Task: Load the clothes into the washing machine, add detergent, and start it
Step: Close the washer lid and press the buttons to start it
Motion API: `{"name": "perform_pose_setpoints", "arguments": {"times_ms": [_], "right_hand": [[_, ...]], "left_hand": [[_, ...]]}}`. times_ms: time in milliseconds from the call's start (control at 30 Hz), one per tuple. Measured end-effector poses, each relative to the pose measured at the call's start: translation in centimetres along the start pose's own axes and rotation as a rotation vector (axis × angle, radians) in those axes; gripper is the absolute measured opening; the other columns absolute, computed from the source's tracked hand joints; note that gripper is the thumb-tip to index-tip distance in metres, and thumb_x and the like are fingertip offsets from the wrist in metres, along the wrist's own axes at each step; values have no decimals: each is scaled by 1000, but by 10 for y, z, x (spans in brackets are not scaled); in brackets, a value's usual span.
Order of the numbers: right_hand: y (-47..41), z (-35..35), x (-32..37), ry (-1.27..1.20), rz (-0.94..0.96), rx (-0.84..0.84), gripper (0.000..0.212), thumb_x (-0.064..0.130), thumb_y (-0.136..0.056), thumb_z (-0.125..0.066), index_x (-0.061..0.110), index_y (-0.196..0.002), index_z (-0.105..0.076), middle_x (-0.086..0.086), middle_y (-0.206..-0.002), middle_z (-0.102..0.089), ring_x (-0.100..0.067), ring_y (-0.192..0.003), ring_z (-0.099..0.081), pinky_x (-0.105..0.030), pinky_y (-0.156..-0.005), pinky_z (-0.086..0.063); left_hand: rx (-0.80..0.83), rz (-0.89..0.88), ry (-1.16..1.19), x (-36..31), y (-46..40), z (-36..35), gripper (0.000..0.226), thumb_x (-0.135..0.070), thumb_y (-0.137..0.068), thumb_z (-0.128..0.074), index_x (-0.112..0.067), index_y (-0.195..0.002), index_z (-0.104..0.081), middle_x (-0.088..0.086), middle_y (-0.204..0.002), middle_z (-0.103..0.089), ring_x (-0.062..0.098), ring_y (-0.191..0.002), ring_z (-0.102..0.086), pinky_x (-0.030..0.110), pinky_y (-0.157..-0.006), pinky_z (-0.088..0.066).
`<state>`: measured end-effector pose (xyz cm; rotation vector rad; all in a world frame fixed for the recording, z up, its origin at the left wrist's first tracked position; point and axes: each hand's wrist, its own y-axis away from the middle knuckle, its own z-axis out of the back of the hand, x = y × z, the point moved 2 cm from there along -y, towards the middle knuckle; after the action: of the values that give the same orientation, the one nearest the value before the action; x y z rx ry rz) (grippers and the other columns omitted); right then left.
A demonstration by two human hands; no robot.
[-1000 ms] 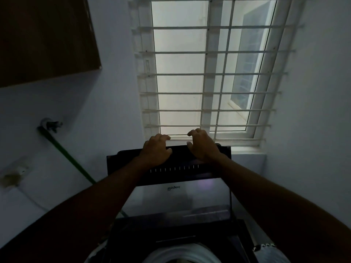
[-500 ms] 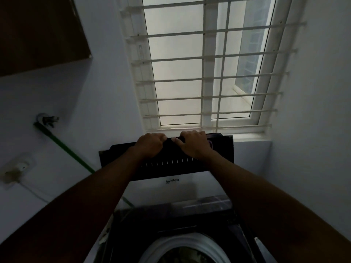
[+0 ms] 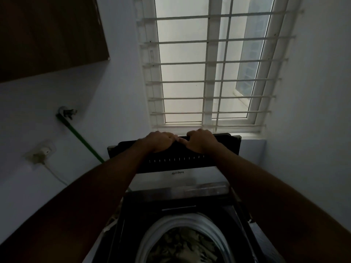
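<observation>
On one lid (image 3: 224,149), two hands: left hand (image 3: 157,141), right hand (image 3: 201,140)

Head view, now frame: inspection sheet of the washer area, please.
Surface: black top-loading washing machine, top deck dim.
Job's things: black hinged lid raised upright; dark crumpled clothes inside white round drum; detergent not seen.
Clutter: nothing seen.
Hands: left hand and right hand both curled over the lid's top edge.
Cables: white cord from white wall socket; green hose from wall tap.
Surroundings: white barred window, brown wooden cabinet.
</observation>
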<state>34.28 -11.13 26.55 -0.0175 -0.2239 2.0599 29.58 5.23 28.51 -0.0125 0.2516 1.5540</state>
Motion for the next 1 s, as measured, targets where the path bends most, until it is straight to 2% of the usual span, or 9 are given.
{"name": "perform_pose_setpoints", "arguments": {"times_ms": [133, 433, 533, 667, 700, 767, 833, 900, 1000], "right_hand": [[24, 7, 4, 30, 17, 8, 73, 76, -88, -22, 19, -109, -63, -13, -109, -66, -30, -97, -61, -41, -87, -49], [85, 13, 14, 163, 100, -12, 64, 66, -94, -28, 13, -107, -62, -18, -101, -63, -34, -93, -60, -37, -72, -40], [105, 14, 19, 250, 155, -21, 65, 66, -94, -30, 10, -98, -64, -17, -92, -64, -34, -87, -61, -37, -71, -42], [130, 13, 25, 177, 150, 37, 71, 74, -87, -36, 9, -82, -64, -9, -72, -56, -31, -77, -61, -33, -66, -43], [136, 11, 25, 128, 149, 49, 71, 76, -85, -37, 12, -85, -66, -9, -74, -59, -31, -79, -62, -33, -67, -44], [152, 3, 25, -24, 143, 95, 71, 83, -77, -38, 29, -115, -64, -10, -97, -69, -30, -95, -64, -39, -79, -51], [170, -9, 27, -133, 142, 145, 84, 88, -70, -37, 45, -141, -37, -12, -117, -67, -30, -106, -62, -47, -92, -50], [186, -21, 29, -139, 137, 186, 84, 86, -72, -38, 46, -145, -27, -14, -123, -62, -33, -110, -60, -49, -94, -49], [212, -35, 32, -109, 166, 227, 75, 78, -80, -43, 42, -145, -33, -14, -129, -59, -35, -115, -56, -47, -94, -48]], "left_hand": [[48, -15, -49, -5, 20, 1, 75, -78, -88, -11, -37, -142, -44, 0, -151, -42, 28, -133, -44, 46, -109, -35], [177, -111, -42, -12, 70, -13, 120, -105, -50, -2, -34, -130, -58, 6, -131, -59, 25, -114, -57, 46, -102, -42], [202, -123, -61, -14, 91, -25, 109, -102, -58, -13, -30, -119, -65, 3, -115, -66, 19, -99, -62, 43, -96, -48], [176, -54, -63, -22, 114, -42, 92, -97, -54, -48, -19, -100, -68, 2, -94, -69, 16, -81, -67, 38, -85, -56], [168, -45, -62, -25, 119, -47, 93, -95, -52, -52, -19, -102, -68, 2, -94, -69, 17, -81, -66, 39, -85, -56], [168, -31, -52, -30, 131, -60, 91, -90, -51, -62, -18, -106, -68, 2, -96, -69, 17, -83, -66, 39, -86, -56], [186, -10, -13, -33, 141, -75, 86, -82, -53, -71, -17, -109, -69, 3, -101, -69, 18, -86, -66, 39, -87, -56], [193, -3, 11, -38, 154, -92, 79, -74, -56, -76, -16, -109, -69, 4, -104, -70, 19, -89, -65, 38, -87, -55], [155, 5, 39, -39, 167, -122, 70, -66, -60, -79, -18, -110, -70, 4, -105, -71, 21, -90, -66, 37, -87, -55]]}}
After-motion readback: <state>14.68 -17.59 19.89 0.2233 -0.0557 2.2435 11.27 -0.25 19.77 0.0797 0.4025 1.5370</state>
